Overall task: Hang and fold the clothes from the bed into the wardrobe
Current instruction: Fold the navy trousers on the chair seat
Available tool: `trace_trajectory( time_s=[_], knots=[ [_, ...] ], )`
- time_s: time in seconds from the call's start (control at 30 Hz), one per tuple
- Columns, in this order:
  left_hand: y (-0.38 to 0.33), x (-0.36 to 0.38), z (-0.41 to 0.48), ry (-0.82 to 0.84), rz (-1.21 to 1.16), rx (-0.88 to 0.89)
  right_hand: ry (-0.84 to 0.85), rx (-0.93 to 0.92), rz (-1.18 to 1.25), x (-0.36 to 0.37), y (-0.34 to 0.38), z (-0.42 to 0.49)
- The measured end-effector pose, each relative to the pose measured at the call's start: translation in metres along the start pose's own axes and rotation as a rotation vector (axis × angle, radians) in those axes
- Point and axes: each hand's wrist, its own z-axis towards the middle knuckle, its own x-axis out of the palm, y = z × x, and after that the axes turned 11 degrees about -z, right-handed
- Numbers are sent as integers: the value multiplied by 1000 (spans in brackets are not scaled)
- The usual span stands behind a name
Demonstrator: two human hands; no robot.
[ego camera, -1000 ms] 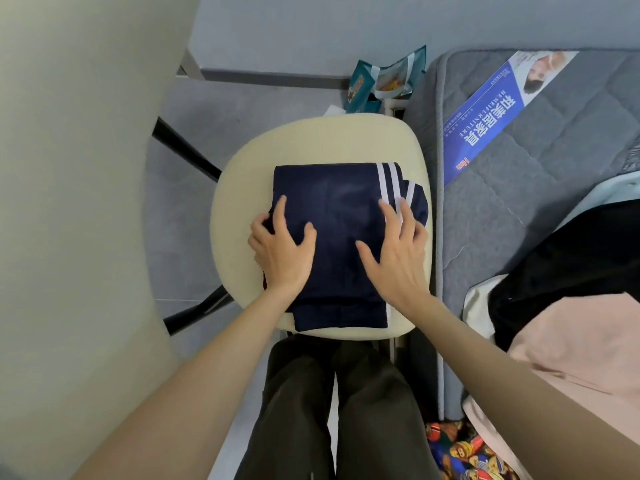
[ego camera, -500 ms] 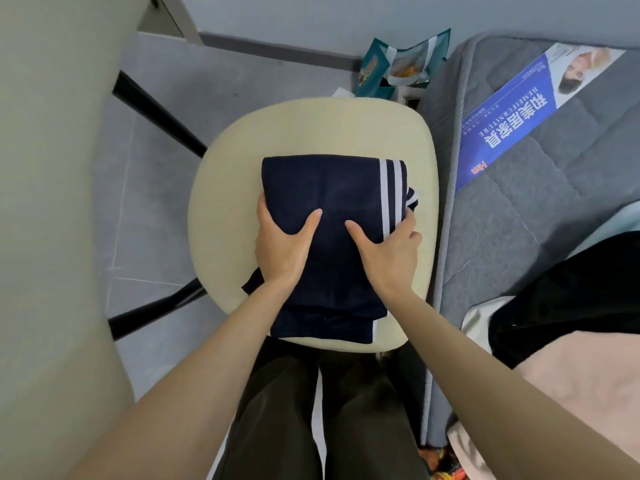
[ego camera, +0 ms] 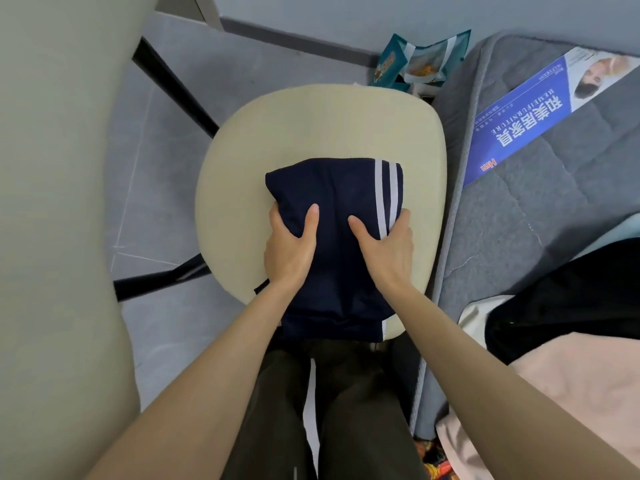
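1. Folded navy garment, white stripes along its 3 o'clock edge, sits at the cream chair seat. Its near end hangs past the seat front at 6 o'clock. Can't tell if it's resting or just lifted.
2. Left hand: grip closed on the bundle's 9 o'clock side, thumb on top, fingers tucked under & hidden.
3. Right hand: same at the 3 o'clock side, thumb on top, fingers wrapped under the striped edge.
4. Progress: this piece looks folded & prob. ready to carry. It's not in the wardrobe yet, & I can't pick out a wardrobe in view.
5. Left to do: black garment at 4 o'clock & pink garment at 5 o'clock, both loose on the bed.
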Motion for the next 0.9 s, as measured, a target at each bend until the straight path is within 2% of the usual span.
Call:
trace_trajectory(
  time_s=[0.3,0.47,0.63,0.9],
  knots=[
    [21,-22,-27,24,-190,-12,191,-36,153,-8,-17,-20],
    [24,-42,-64,21,-257,71,133,-126,184,-18,-27,-60],
    [34,-75,-124,120,-367,172,58,-206,266,-34,-43,-131],
    [54,-177,-252,147,-481,295,31,-337,316,-54,-48,-286]
  ],
)
